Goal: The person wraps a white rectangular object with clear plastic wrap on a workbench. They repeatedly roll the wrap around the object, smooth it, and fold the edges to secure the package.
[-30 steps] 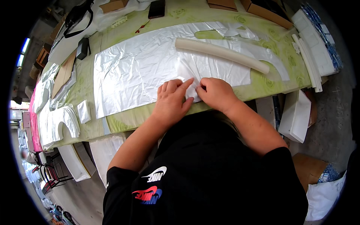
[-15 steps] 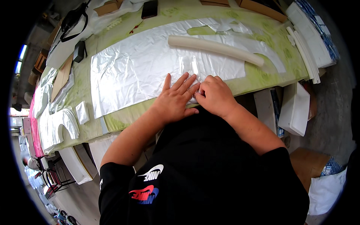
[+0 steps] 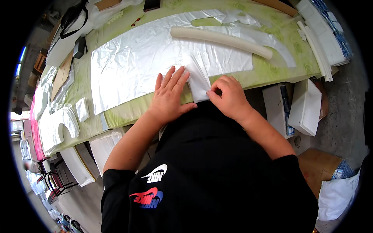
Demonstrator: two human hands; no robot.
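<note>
In the head view, my right hand (image 3: 230,97) pinches the near right edge of a narrow, folded white plastic bag (image 3: 199,86) between thumb and forefinger. The folded bag lies slanted at the table's near edge. Beside its left edge, my left hand (image 3: 169,91) is open, fingers spread and palm down. Under and behind both is a large flat stack of shiny white plastic bags (image 3: 132,64), with cut-out handle ends toward the right. A long cream-coloured tube (image 3: 221,40) rests across that plastic.
A green patterned cloth (image 3: 128,110) covers the table. At left lie a small white folded packet (image 3: 82,109), more white bags (image 3: 58,126), a cardboard strip (image 3: 63,79) and a black box (image 3: 80,47). White rods (image 3: 315,50) lie at the right end; a white bin (image 3: 305,108) is below.
The folded white bag now shows between my hands, where they covered it before. My left hand has shifted left off it; my right hand has moved slightly right, pinching its edge.
</note>
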